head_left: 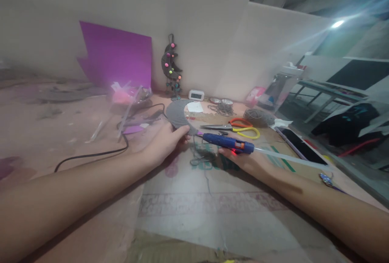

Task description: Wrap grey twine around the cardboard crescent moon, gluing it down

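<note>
My left hand [172, 139] pinches the lower end of a grey yarn-wrapped crescent [177, 113], thumb on top. A bit of purple shows at the crescent's tip. In my right hand [232, 155] lies a blue hot glue gun [226, 142], its nozzle at that tip; whether it touches I cannot tell. A clear glue stick [282, 157] sticks out of the gun's back, and a red light glows on its underside. Loose grey yarn [203, 157] lies on the cardboard between my hands. Just beyond the gun rest scissors [243, 127] with orange and yellow handles.
Against the wall stand a purple sheet [121, 58] and a finished-looking moon hanging [170, 66] with colored beads. Near it are a small digital clock [196, 95] and grey yarn balls [259, 116]. A phone [302, 146] lies right. A black cable [94, 155] crosses the left side.
</note>
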Tool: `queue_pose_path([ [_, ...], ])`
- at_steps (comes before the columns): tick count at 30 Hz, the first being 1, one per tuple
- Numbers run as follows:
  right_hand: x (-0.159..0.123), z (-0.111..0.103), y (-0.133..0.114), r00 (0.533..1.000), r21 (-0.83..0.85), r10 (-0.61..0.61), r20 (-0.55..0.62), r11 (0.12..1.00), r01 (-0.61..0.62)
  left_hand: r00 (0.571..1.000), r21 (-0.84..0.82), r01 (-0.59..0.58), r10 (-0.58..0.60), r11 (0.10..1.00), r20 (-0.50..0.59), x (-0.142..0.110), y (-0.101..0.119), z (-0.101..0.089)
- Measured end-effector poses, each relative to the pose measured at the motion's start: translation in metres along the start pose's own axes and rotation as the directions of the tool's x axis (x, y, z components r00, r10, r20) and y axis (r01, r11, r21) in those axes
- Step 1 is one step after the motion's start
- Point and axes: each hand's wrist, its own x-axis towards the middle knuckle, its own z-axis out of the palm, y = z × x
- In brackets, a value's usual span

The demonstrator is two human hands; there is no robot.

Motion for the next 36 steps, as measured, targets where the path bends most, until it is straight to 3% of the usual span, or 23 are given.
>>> queue_pose_path([
  [23, 0.001, 0.0, 0.016, 0.999, 0.01, -0.007, -0.032, 1.0, 0.007, 1.0, 0.049, 0.002, -0.001, 0.999, -0.029, 0.003, -0.003, -0.002],
  [31, 0.003, -0.001, 0.011, 0.999, 0.033, -0.033, -0.022, 0.999, 0.034, 1.0, 0.084, -0.012, 0.012, 0.996, -0.007, 0.002, -0.002, -0.002],
  [36, 0.006, 0.003, 0.016, 0.999, 0.1, 0.039, -0.033, 0.994, -0.035, 1.0, 0.027, -0.009, 0.01, 1.0, -0.011, -0.001, 0.0, 0.0],
])
